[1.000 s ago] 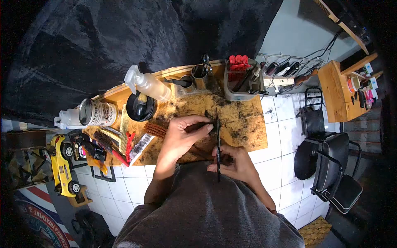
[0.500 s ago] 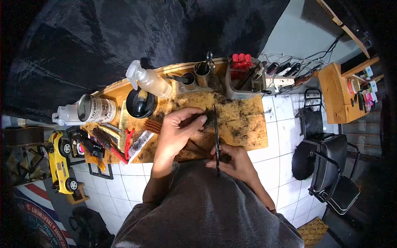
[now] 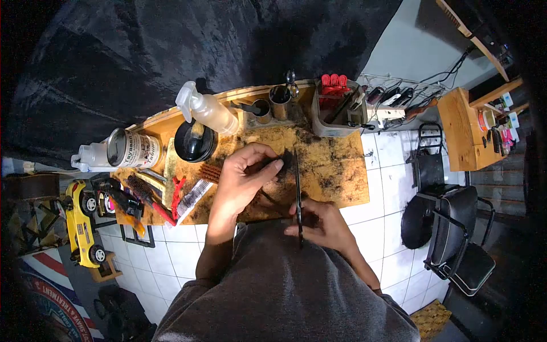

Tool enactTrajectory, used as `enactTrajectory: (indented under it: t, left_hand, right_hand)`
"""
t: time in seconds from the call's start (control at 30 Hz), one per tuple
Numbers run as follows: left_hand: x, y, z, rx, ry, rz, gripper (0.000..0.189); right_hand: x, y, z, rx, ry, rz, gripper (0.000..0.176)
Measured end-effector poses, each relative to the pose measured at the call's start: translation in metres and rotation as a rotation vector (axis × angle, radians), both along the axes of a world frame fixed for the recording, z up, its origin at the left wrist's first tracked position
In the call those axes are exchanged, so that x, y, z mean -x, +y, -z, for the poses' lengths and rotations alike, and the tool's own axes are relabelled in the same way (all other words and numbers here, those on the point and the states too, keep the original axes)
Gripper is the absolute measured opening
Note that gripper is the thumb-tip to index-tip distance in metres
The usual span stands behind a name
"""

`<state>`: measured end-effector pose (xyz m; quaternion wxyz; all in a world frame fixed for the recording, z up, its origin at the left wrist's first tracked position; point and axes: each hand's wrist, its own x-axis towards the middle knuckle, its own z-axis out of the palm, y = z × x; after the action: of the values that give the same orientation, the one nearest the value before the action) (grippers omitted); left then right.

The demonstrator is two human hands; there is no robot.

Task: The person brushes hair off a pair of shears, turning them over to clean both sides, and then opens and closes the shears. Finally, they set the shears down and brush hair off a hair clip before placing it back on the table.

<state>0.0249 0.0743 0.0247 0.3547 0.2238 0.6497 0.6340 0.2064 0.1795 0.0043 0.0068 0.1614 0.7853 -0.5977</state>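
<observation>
With the left hand point(image 3: 238, 181) I pinch a dark tuft point(image 3: 286, 157) between fingertips, beside scissors point(image 3: 298, 191) gripped in the curled right hand point(image 3: 327, 224).

Dark creased cloth point(image 3: 171, 51) covers top of frame, left to centre. Pale wall point(image 3: 396, 48) at upper right. Wooden table point(image 3: 353, 191) in middle, raised edge point(image 3: 164, 122) at back. Below and right of it, floor point(image 3: 371, 227) of white square tiles. At right side, wooden cabinet point(image 3: 457, 128), and lower, black padded chair point(image 3: 453, 221). Yellowish woven piece point(image 3: 431, 317) at lower right. Light is strong on table and tiles; corners of frame are black.
</observation>
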Motion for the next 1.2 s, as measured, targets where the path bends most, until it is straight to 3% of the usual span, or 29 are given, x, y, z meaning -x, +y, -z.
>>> enactTrajectory:
  t: [0.23,0.4,0.7,0.93,1.0,1.2]
  left_hand:
    - [0.001,-0.002,-0.006,-0.012,-0.08,0.13,0.011]
    - [0.002,-0.003,-0.003,0.05,0.198,0.221,0.013]
    - [0.002,-0.002,-0.012,0.119,-0.018,0.134,0.012]
    - [0.001,-0.002,-0.007,0.06,0.097,0.089,0.014]
    - [0.001,-0.002,-0.006,0.051,0.204,0.191,0.013]
    - [0.001,-0.001,-0.009,0.107,0.115,0.206,0.012]
  right_hand:
    - [-0.001,0.0,-0.003,-0.051,0.099,-0.042,0.046]
    - [-0.002,0.0,-0.002,-0.039,0.037,-0.046,0.044]
    - [-0.002,-0.002,0.001,-0.078,0.072,-0.03,0.037]
    - [0.001,-0.003,-0.001,-0.059,0.056,-0.018,0.035]
    - [0.0,-0.002,-0.004,-0.02,0.012,-0.04,0.035]
    - [-0.003,-0.001,0.005,-0.044,0.048,-0.002,0.034]
